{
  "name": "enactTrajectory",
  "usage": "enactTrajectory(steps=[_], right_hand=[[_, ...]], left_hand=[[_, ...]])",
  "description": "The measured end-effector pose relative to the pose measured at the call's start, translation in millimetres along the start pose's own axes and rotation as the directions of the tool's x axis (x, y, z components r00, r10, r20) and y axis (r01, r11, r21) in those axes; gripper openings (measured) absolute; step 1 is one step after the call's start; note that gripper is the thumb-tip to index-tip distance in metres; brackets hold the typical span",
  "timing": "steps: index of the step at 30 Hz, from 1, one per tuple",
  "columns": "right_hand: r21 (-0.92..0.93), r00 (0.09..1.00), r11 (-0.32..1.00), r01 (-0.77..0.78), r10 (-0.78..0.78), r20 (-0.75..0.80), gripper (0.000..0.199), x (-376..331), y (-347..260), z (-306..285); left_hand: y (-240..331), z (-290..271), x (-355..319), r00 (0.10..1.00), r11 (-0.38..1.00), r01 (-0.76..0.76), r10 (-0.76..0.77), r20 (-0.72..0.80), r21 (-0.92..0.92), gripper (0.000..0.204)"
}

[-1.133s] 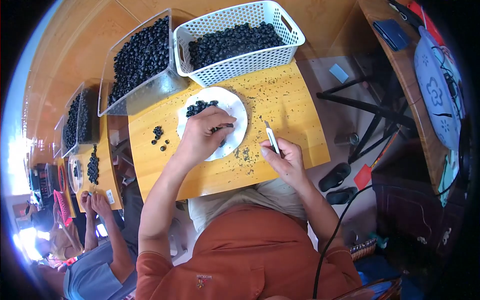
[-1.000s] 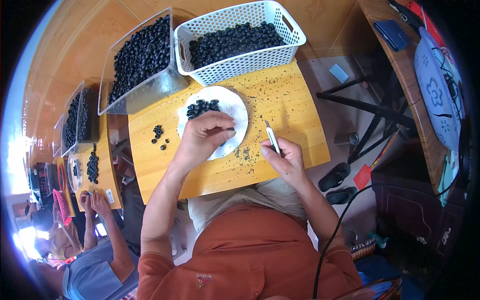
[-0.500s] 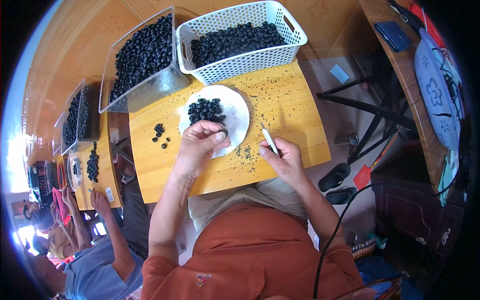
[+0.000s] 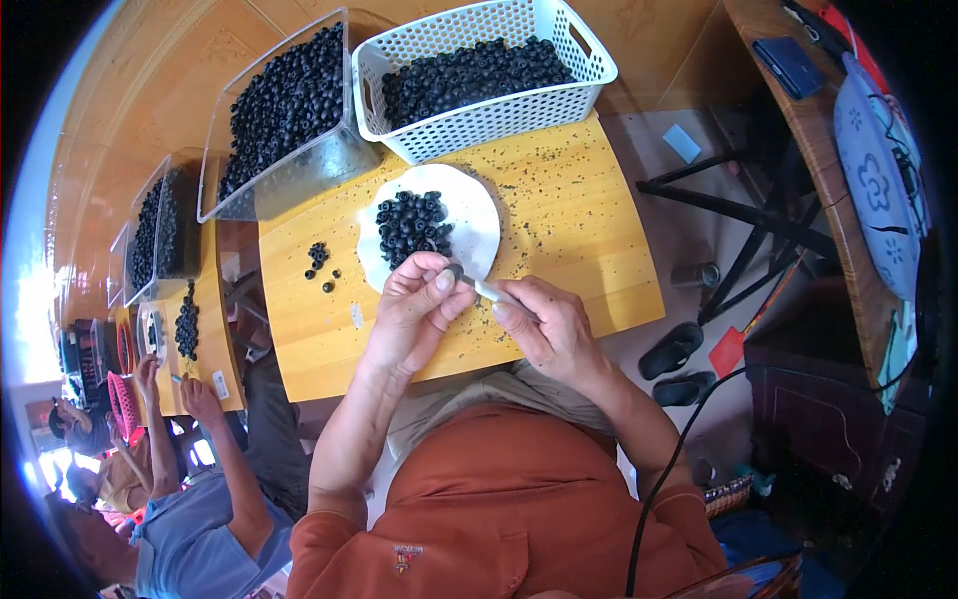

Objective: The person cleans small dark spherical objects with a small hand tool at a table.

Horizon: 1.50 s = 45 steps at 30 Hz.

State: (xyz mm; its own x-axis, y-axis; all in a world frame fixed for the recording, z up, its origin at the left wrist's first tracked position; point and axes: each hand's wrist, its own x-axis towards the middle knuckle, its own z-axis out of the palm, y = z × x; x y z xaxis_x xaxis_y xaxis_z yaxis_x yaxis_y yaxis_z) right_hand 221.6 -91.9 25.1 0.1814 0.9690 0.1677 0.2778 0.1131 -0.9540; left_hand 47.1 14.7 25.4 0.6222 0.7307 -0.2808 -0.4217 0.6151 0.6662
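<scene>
Between the thumb and fingers of my left hand point(image 4: 414, 309) is a small black round piece point(image 4: 456, 271). My right hand point(image 4: 554, 324) grips a slim white-handled craft knife point(image 4: 490, 291), its front end against the piece; the blade tip cannot be made out. Just beyond my hands stands a white scalloped plate point(image 4: 479, 215) with a heap of black hollow pieces point(image 4: 411, 225) on it. Several more loose black pieces point(image 4: 317, 255) lie on the wooden table left of the plate.
A white perforated basket point(image 4: 499, 125) and a clear bin point(image 4: 289, 180), both full of black pieces, stand along the far edge. Dark crumbs point(image 4: 544, 205) litter the table point(image 4: 599, 270). A co-worker in a blue shirt point(image 4: 205, 534) sits at the left. A black cable point(image 4: 689, 429) hangs at the right.
My right hand has moved left with the craft knife, bringing its tip to the black piece. My left hand has shifted slightly right and nearer to me, uncovering more of the heap on the plate.
</scene>
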Motion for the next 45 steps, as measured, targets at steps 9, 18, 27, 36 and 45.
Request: enactTrajectory(steps=[9, 18, 27, 36, 45], right_hand=[[-0.112, 0.994, 0.989, 0.093, -0.098, -0.039, 0.025, -1, 1, 2], [-0.171, 0.989, 0.977, 0.131, -0.140, -0.040, 0.022, -1, 0, 0], [0.010, 0.971, 0.996, -0.088, 0.089, -0.222, 0.023, 7, 17, -9], [0.129, 0.999, 0.991, 0.030, -0.025, -0.036, 0.027, 0, 4, -5], [0.168, 0.988, 0.974, 0.155, -0.150, -0.040, 0.025, 4, -2, 4]], left_hand=[[-10, -2, -5, 0.997, 0.983, 0.033, -0.019, 0.076, -0.182, 0.012], [-15, -2, -9, 0.995, 0.970, 0.049, -0.026, 0.098, -0.239, 0.012], [-15, 15, -26, 0.969, 0.987, 0.011, 0.030, 0.246, -0.161, 0.010], [-18, 7, -21, 0.989, 0.975, 0.028, 0.005, 0.148, -0.221, 0.012], [-27, 8, -26, 0.994, 0.996, 0.065, -0.059, 0.091, -0.055, 0.011]])
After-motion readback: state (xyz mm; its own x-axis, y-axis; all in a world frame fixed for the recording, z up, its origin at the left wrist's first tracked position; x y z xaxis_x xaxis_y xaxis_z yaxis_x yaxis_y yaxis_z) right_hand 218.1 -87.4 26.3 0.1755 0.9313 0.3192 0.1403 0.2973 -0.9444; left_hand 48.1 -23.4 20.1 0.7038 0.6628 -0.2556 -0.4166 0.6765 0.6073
